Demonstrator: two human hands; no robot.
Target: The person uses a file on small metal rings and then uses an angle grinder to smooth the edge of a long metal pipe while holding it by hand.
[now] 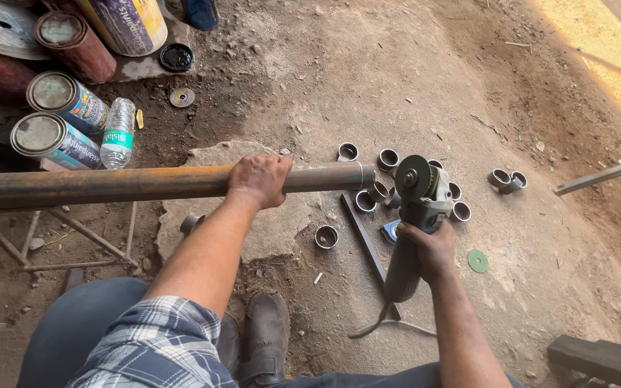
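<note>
Head view, looking down at dirt floor (368, 72); left hand (259, 179) wrapped over a long rusty steel pipe (109, 185), fingers closed around it, gripping near the pipe's right end; pipe lies level, running from the left edge to just left of centre, resting on a low metal stand (59, 241) at left. Right hand (433, 248) clamped on the body of an angle grinder (417, 223); grinder points away from the person, its cutting disc (412, 174) just beside the pipe's open right end; whether disc and pipe touch cannot be told. Short cut pipe rings (389, 158) scattered on the floor around and beyond the disc; two more rings (506, 179) further right, apart from the rest. Green disc (478, 261) on the floor right of the right hand. Far left: paint cans (55, 136) on their sides, plastic water bottle (118, 133) beside them.
</note>
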